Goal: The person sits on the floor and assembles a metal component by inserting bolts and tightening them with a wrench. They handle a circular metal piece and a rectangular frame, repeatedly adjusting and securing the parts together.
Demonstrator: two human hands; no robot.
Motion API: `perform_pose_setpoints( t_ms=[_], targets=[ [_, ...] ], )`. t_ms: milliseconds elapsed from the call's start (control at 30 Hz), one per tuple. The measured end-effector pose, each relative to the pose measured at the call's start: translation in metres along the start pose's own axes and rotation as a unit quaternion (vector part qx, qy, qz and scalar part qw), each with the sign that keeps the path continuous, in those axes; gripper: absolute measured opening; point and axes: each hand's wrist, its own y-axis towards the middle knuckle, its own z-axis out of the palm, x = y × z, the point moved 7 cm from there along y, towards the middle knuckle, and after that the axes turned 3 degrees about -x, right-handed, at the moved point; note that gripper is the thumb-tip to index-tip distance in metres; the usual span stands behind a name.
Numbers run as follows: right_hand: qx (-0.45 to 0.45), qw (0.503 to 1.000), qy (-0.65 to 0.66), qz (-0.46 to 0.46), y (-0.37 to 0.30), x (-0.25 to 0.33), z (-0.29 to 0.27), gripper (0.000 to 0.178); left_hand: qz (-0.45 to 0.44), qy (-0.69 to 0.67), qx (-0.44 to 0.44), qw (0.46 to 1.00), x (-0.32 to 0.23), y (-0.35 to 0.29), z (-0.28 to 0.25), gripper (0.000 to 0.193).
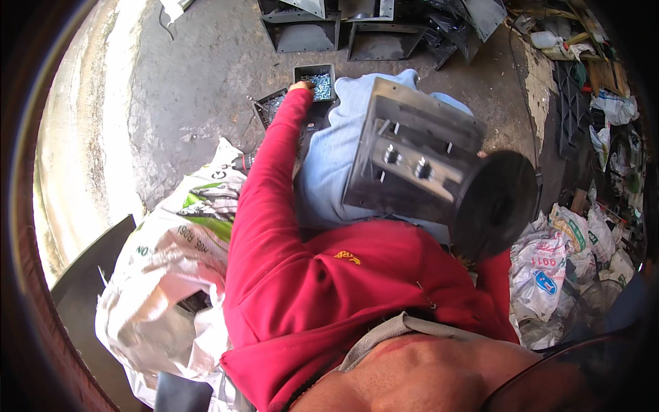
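Note:
My left hand (302, 86) reaches over the near left edge of a small black bin (333, 71) of silvery screws or bolts (320, 85). Its fingers are too small and partly hidden to make out. On my lap, over light blue cloth (326, 161), lies a grey sheet-metal housing (364, 154) with bolts standing up from it. A round black disc (498, 206) sits at its right end, slightly blurred. My right hand (482, 154) is mostly hidden behind the housing and disc; only a bit of finger shows at the housing's right edge, gripping it.
A second black bin (262, 118) of small hardware stands left of the first. A power drill (241, 163) lies by a white sack (165, 275) at left. Black metal boxes (302, 36) are stacked ahead. Plastic bags (542, 275) and scrap pile up at right.

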Motion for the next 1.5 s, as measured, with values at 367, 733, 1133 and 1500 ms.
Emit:
perform_pose_setpoints(
  t_ms=[367, 733, 1133, 1500],
  targets=[
    [0.035, 0.996, 0.082, 0.028, -0.025, -0.06, -0.002, 0.049, -0.061, 0.021, -0.04, 0.997, -0.002, 0.071, 0.078, 0.038],
    [0.036, 0.995, 0.057, 0.067, -0.031, -0.077, -0.007, 0.052, -0.158, -0.091, -0.045, 0.982, 0.036, 0.106, 0.119, 0.049],
    [0.009, 0.971, 0.199, 0.135, -0.026, -0.058, 0.002, 0.042, -0.139, -0.315, 0.092, 0.934, 0.039, 0.086, 0.091, 0.029],
    [0.018, 0.992, 0.125, 0.02, -0.022, -0.066, -0.001, 0.056, -0.029, 0.078, 0.036, 0.996, 0.03, 0.121, 0.14, 0.06]
  ],
)
